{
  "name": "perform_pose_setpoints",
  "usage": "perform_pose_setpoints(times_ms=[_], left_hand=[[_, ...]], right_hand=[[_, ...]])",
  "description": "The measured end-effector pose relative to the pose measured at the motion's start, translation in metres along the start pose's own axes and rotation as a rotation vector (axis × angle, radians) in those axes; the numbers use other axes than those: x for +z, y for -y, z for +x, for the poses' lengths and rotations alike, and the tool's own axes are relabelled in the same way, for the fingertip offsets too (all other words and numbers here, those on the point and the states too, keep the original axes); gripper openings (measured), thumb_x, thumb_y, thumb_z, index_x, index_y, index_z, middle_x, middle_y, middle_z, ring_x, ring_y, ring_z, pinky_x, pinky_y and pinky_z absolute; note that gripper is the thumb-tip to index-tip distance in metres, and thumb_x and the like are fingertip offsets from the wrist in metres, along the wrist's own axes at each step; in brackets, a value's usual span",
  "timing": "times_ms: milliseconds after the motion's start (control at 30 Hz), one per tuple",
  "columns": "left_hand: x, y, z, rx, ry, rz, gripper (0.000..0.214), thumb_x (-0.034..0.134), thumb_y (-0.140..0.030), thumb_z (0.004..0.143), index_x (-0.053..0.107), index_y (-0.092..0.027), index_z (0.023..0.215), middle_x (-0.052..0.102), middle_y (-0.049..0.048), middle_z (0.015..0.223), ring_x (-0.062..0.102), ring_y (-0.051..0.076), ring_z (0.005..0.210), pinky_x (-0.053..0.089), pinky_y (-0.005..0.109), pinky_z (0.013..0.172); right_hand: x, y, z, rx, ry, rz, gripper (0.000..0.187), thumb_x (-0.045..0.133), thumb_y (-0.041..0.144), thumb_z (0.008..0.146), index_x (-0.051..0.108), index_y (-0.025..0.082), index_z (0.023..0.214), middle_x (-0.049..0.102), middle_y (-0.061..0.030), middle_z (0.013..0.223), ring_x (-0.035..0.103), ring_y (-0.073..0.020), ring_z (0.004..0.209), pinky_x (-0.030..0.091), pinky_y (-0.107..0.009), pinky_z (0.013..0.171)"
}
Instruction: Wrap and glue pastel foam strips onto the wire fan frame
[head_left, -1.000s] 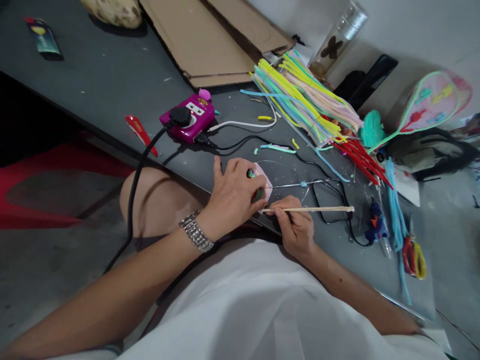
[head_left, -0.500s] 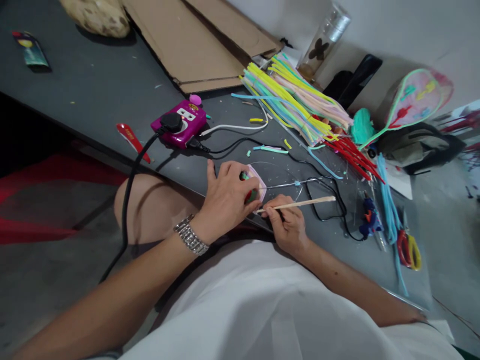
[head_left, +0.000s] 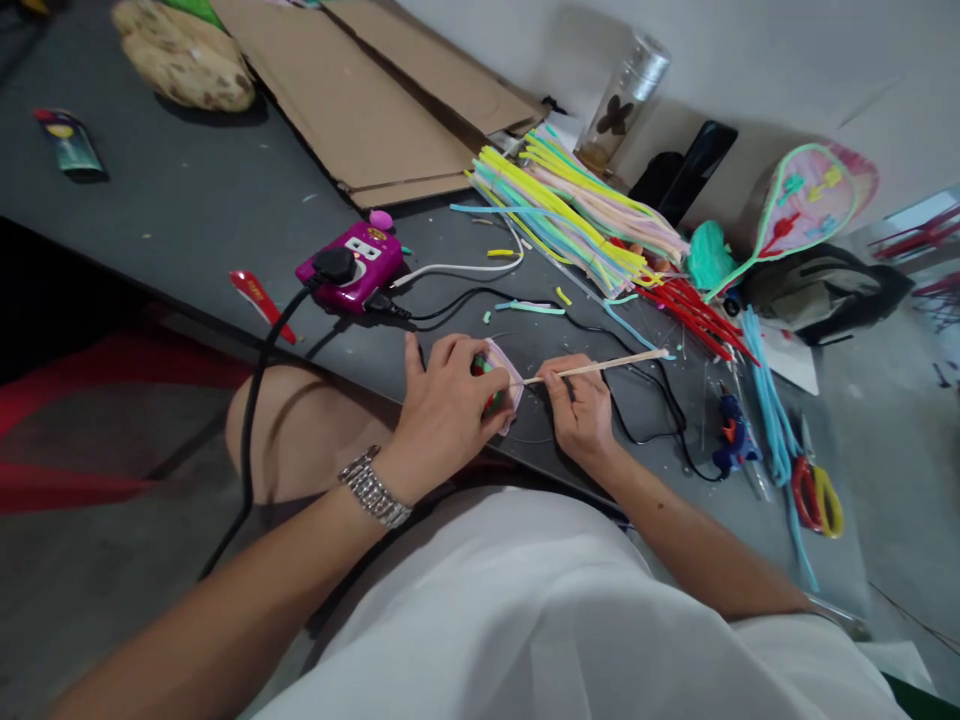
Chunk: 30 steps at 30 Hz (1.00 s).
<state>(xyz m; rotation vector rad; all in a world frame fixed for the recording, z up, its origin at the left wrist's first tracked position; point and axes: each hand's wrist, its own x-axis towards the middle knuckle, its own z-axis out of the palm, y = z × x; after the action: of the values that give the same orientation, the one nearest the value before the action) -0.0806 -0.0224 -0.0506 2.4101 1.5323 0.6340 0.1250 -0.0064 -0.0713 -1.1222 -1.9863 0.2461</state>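
Observation:
My left hand (head_left: 442,405) is closed around a small pink craft piece (head_left: 501,385) with green and red parts, pressing it on the dark table (head_left: 187,210) near the front edge. A silver watch sits on that wrist. My right hand (head_left: 579,410) pinches a thin wooden stick (head_left: 600,367), whose near end touches the pink piece while the far end points right and slightly up. Both hands are side by side, almost touching.
A magenta power strip (head_left: 352,265) with black cables lies behind the hands. Coloured pipe cleaners (head_left: 570,215), red sticks, a blue glue gun (head_left: 731,440), scissors (head_left: 817,495), cardboard (head_left: 375,90), a glass bottle (head_left: 619,105) and a decorated fan (head_left: 806,205) crowd the right and back.
The right hand has lifted toward the pink piece and tilted the stick's far end upward. The left hand keeps its hold. The camera view has shifted slightly.

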Motion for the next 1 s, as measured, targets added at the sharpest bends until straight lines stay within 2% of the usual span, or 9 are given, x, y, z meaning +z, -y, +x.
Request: perform_pose_setpoints(times_ms=[233,333,433,533,633,800,1000], left_hand=[[0.0011,-0.0011,-0.0022,0.020,-0.026,0.042,0.010,0.075,-0.031,0.085,0.073,-0.024,0.092,0.059,0.0140,0.136,0.047,0.039,0.132,0.021,0.082,0.113],[0.0008,-0.0036,-0.0037,0.045,-0.068,0.037,0.007,0.071,-0.029,0.088,0.072,-0.023,0.091,0.059,0.0130,0.138,0.045,0.038,0.136,0.019,0.078,0.117],[0.0005,-0.0054,-0.0037,0.085,-0.104,0.000,0.013,0.061,-0.024,0.094,0.073,-0.023,0.096,0.061,0.0120,0.137,0.046,0.034,0.136,0.025,0.072,0.119],[0.0009,-0.0052,-0.0028,0.145,-0.098,-0.011,0.021,0.054,-0.018,0.097,0.075,-0.022,0.101,0.064,0.0134,0.133,0.050,0.032,0.131,0.038,0.062,0.114],[0.0008,-0.0038,-0.0026,0.191,-0.064,0.057,0.023,0.053,-0.019,0.099,0.075,-0.022,0.102,0.067,0.0132,0.126,0.053,0.032,0.127,0.044,0.054,0.105],[-0.0009,-0.0032,-0.0040,0.196,-0.044,0.112,0.023,0.053,-0.022,0.101,0.075,-0.023,0.105,0.070,0.0121,0.121,0.055,0.032,0.123,0.045,0.052,0.098],[0.0001,-0.0043,-0.0039,0.190,-0.039,0.118,0.022,0.053,-0.020,0.100,0.074,-0.022,0.107,0.070,0.0122,0.122,0.055,0.032,0.124,0.043,0.052,0.098]], right_hand=[[-0.0002,0.0018,0.0008,-0.071,0.073,-0.082,0.021,0.048,0.019,0.102,0.064,0.022,0.088,0.073,-0.0078,0.088,0.064,-0.0226,0.083,0.046,-0.040,0.081],[0.0006,0.0011,0.0016,-0.087,0.063,-0.065,0.020,0.049,0.018,0.101,0.063,0.022,0.087,0.073,-0.0072,0.087,0.064,-0.0222,0.082,0.046,-0.040,0.080],[0.0021,-0.0001,0.0018,-0.078,0.060,-0.032,0.020,0.050,0.018,0.101,0.064,0.022,0.088,0.073,-0.0067,0.087,0.065,-0.0222,0.083,0.046,-0.040,0.082],[0.0031,-0.0012,0.0011,-0.055,0.054,-0.030,0.022,0.050,0.020,0.102,0.065,0.022,0.087,0.073,-0.0069,0.088,0.066,-0.0223,0.083,0.047,-0.041,0.083],[0.0026,-0.0005,-0.0003,-0.009,0.036,-0.024,0.024,0.049,0.023,0.103,0.066,0.022,0.085,0.073,-0.0067,0.088,0.067,-0.0212,0.084,0.049,-0.040,0.083],[0.0002,0.0022,-0.0019,0.048,-0.031,0.030,0.023,0.050,0.024,0.103,0.068,0.021,0.088,0.073,-0.0066,0.089,0.067,-0.0208,0.086,0.050,-0.039,0.085],[0.0019,0.0013,-0.0010,0.013,0.002,-0.008,0.023,0.051,0.024,0.102,0.067,0.022,0.085,0.075,-0.0066,0.088,0.068,-0.0215,0.085,0.049,-0.041,0.084]])
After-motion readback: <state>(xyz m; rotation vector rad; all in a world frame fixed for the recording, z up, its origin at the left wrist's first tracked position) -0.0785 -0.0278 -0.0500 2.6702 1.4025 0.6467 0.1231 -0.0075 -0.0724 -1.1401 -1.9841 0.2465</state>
